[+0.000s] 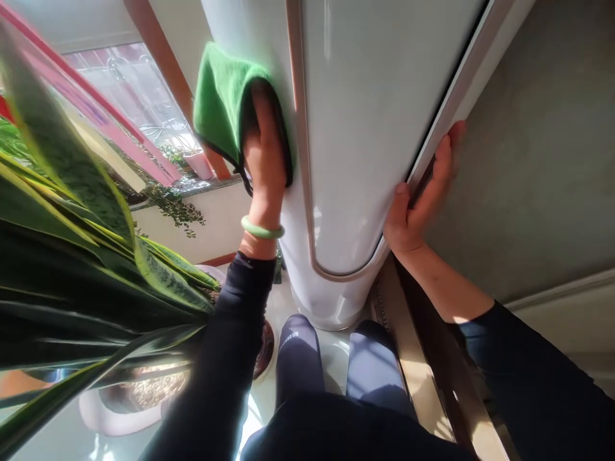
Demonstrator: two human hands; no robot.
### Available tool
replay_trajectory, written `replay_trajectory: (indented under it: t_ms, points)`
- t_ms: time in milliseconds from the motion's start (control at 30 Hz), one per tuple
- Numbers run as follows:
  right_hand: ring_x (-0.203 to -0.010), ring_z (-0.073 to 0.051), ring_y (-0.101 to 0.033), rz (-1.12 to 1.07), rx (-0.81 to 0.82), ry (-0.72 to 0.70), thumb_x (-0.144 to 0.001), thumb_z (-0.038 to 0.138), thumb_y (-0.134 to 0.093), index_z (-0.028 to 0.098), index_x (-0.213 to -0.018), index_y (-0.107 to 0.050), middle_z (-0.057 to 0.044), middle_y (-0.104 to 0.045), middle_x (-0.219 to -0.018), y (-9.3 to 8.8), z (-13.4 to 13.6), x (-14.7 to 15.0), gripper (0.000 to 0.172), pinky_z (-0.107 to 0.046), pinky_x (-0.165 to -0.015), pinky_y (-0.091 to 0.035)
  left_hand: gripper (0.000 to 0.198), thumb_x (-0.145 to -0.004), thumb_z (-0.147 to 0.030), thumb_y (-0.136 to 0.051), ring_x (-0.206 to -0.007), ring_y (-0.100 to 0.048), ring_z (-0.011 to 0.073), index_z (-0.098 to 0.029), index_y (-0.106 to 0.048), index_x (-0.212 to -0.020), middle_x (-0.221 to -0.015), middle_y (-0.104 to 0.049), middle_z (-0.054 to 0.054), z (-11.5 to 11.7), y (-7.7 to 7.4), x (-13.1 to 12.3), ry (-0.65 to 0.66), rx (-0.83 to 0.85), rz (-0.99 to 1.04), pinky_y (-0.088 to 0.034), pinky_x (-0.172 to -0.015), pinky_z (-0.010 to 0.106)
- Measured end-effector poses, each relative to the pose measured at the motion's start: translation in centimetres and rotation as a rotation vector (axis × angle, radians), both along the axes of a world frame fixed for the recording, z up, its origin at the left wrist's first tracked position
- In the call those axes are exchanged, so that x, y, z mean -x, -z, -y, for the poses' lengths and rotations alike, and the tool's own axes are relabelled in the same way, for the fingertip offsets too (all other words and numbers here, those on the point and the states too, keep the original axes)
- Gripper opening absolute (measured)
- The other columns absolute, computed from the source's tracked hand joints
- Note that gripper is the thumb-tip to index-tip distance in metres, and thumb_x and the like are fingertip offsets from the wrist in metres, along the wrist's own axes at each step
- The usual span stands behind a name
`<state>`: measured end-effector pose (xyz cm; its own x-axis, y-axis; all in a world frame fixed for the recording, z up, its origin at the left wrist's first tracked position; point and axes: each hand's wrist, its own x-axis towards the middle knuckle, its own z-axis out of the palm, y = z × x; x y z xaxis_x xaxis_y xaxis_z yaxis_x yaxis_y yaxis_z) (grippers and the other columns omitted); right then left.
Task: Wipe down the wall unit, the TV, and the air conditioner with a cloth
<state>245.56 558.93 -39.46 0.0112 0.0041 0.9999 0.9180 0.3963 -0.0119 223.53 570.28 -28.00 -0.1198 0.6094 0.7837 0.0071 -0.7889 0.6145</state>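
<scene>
A tall white rounded cabinet [360, 128] with a brownish trim line stands in front of me. My left hand [266, 150], with a pale green bangle at the wrist, has a green cloth [218, 102] with a black edge and presses it against the cabinet's left side. The cloth partly covers the fingers. On the cabinet's right edge rests my right hand [423, 192], bare, its thumb on the front side and its fingers spread around the edge.
Long plant leaves [62, 282] fill the left side, above a white pot [120, 419]. Behind them is a window sill [221, 187] with a pink pot [199, 164]. At the right stand a grey-green wall [538, 173] and a wooden frame [423, 378].
</scene>
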Motion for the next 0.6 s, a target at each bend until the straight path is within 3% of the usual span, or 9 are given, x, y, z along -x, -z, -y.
replay_trajectory:
  t_ms: [67,100,167,233,333,433,533,600]
  points:
    - [-0.168,-0.026,-0.022,0.008,-0.011,-0.015,-0.105,0.037,-0.038,0.027,-0.171,-0.019,-0.004,-0.027,-0.178,-0.1,0.0,-0.1,0.07,-0.062,-0.136,-0.022,0.036,-0.114,-0.027,-0.032,-0.164,-0.035,0.0112,-0.026,-0.067,-0.123,-0.125,-0.071,0.0,0.1,-0.4,-0.2,-0.106,-0.032,-0.09,-0.028,-0.137,0.027]
    - [-0.168,-0.026,-0.022,0.009,-0.015,-0.023,-0.104,0.037,-0.038,0.027,-0.171,-0.02,-0.003,-0.028,-0.178,-0.2,0.0,-0.1,0.07,-0.062,-0.136,-0.022,0.031,-0.113,-0.029,-0.037,-0.162,-0.038,0.0128,-0.028,-0.065,-0.127,-0.122,-0.072,0.001,0.2,0.2,-0.2,-0.166,-0.015,-0.143,-0.031,-0.136,0.026]
    - [-0.167,-0.026,-0.024,0.006,-0.023,-0.038,-0.104,0.037,-0.04,0.028,-0.17,-0.022,0.0,-0.029,-0.178,-0.3,0.0,-0.1,0.069,-0.061,-0.136,-0.021,0.029,-0.112,-0.034,-0.042,-0.154,-0.05,0.0188,-0.026,-0.064,-0.13,-0.109,-0.072,0.006,0.8,2.9,-0.2,-0.246,0.083,-0.238,-0.04,-0.131,0.03]
    - [-0.167,-0.026,-0.025,-0.003,-0.024,-0.049,-0.103,0.035,-0.041,0.03,-0.17,-0.024,0.002,-0.03,-0.177,-0.4,0.1,0.0,0.069,-0.061,-0.136,-0.021,0.032,-0.111,-0.037,-0.04,-0.139,-0.063,0.0242,-0.023,-0.064,-0.126,-0.098,-0.07,0.008,1.6,6.9,0.0,-0.271,0.232,-0.29,-0.048,-0.125,0.037]
    - [-0.167,-0.028,-0.025,-0.021,-0.02,-0.06,-0.102,0.033,-0.042,0.031,-0.169,-0.025,0.003,-0.03,-0.177,-0.4,0.1,0.1,0.07,-0.062,-0.136,-0.02,0.034,-0.11,-0.033,-0.036,-0.123,-0.068,0.0284,-0.02,-0.067,-0.108,-0.089,-0.066,0.01,3.0,13.9,0.6,-0.236,0.469,-0.301,-0.053,-0.117,0.043]
    - [-0.167,-0.028,-0.024,-0.019,-0.01,-0.035,-0.102,0.034,-0.04,0.028,-0.169,-0.024,0.0,-0.03,-0.177,-0.4,0.2,0.3,0.069,-0.062,-0.136,-0.02,0.027,-0.107,-0.035,-0.051,-0.117,-0.068,0.0299,-0.017,-0.067,-0.095,-0.092,-0.066,0.011,4.4,20.9,1.3,-0.17,0.615,-0.301,-0.057,-0.108,0.043]
    - [-0.168,-0.027,-0.023,-0.057,0.043,0.069,-0.105,0.037,-0.036,0.023,-0.168,-0.023,-0.007,-0.031,-0.177,-0.2,0.5,0.4,0.066,-0.062,-0.135,-0.022,0.029,-0.103,-0.042,-0.065,-0.112,-0.069,0.0235,-0.015,-0.07,-0.113,-0.114,-0.07,0.01,5.7,26.2,1.6,-0.094,0.73,-0.243,-0.061,-0.1,0.043]
    - [-0.169,-0.025,-0.022,-0.079,0.081,0.129,-0.105,0.039,-0.034,0.02,-0.167,-0.022,-0.011,-0.032,-0.176,-0.1,0.7,0.5,0.065,-0.062,-0.135,-0.023,0.039,-0.101,-0.044,-0.07,-0.114,-0.069,0.0219,-0.017,-0.067,-0.129,-0.129,-0.068,0.01,6.4,28.3,1.4,-0.008,0.782,-0.162,-0.062,-0.1,0.043]
